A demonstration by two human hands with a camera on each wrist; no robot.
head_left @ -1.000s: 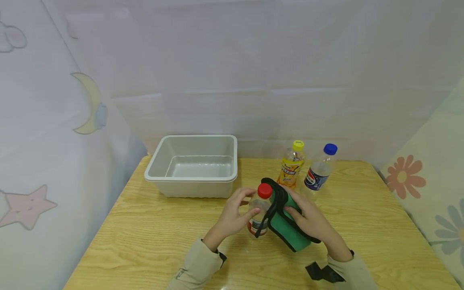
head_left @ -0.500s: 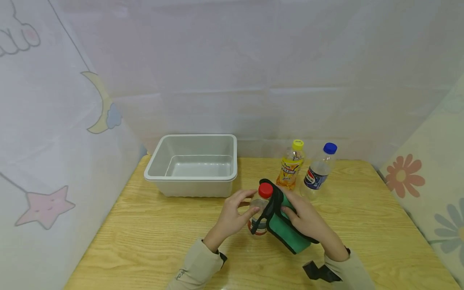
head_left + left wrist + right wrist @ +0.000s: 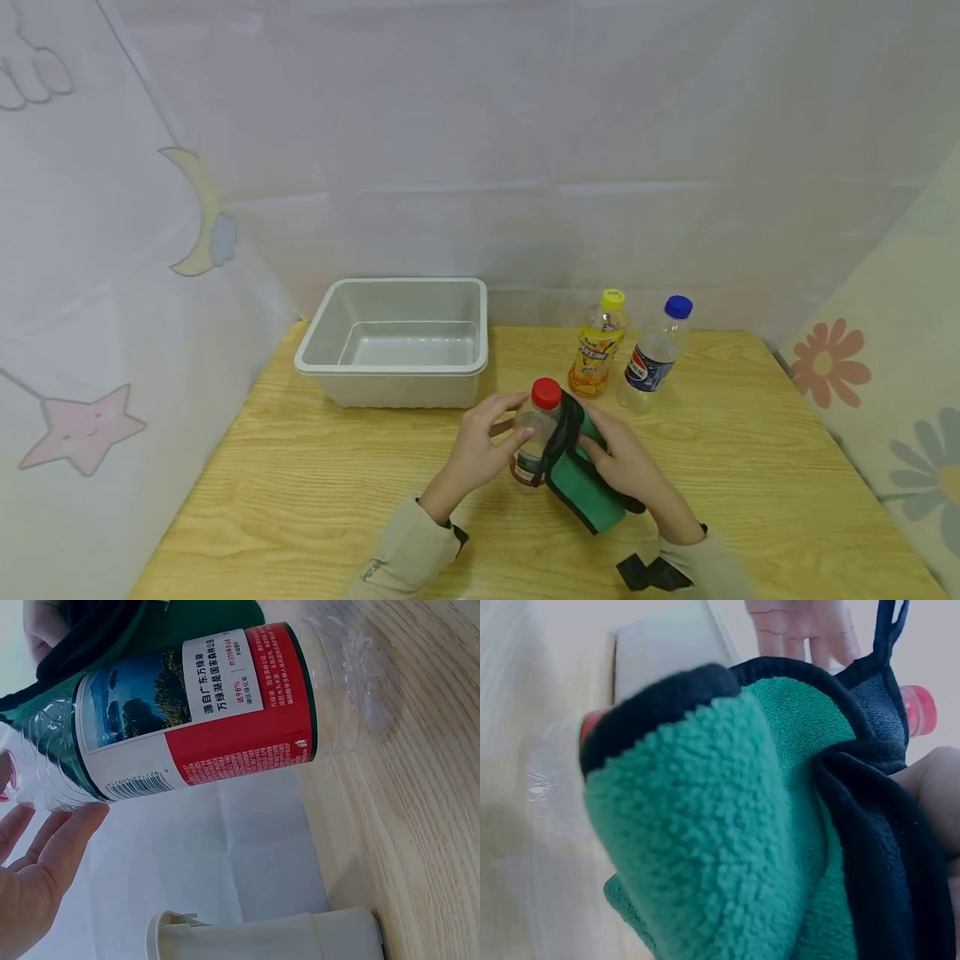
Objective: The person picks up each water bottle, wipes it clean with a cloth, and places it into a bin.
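Note:
A clear plastic bottle [image 3: 531,427] with a red cap and a red-and-white label stands slightly tilted on the table. My left hand [image 3: 483,437] holds it near the shoulder between thumb and fingers; in the left wrist view, fingertips of that hand [image 3: 45,862] touch the bottle's [image 3: 202,712] upper part. On the bottle's right side lies a folded green cloth [image 3: 585,493] with black edging, which my right hand [image 3: 626,462] grips and presses against it. Fluffy green cloth [image 3: 690,817] fills much of the right wrist view and hides most of the bottle.
A light grey plastic tub [image 3: 405,390] stands at the back left of the wooden table [image 3: 315,500]. Behind the cloth, at the back right, are a yellow-capped bottle [image 3: 596,354] with some orange drink and a blue-capped bottle [image 3: 651,365].
My right hand and the cloth have shifted a little left and downward along the bottle; the cloth's top edge now sits lower beside the cap. My left hand keeps its hold on the bottle.

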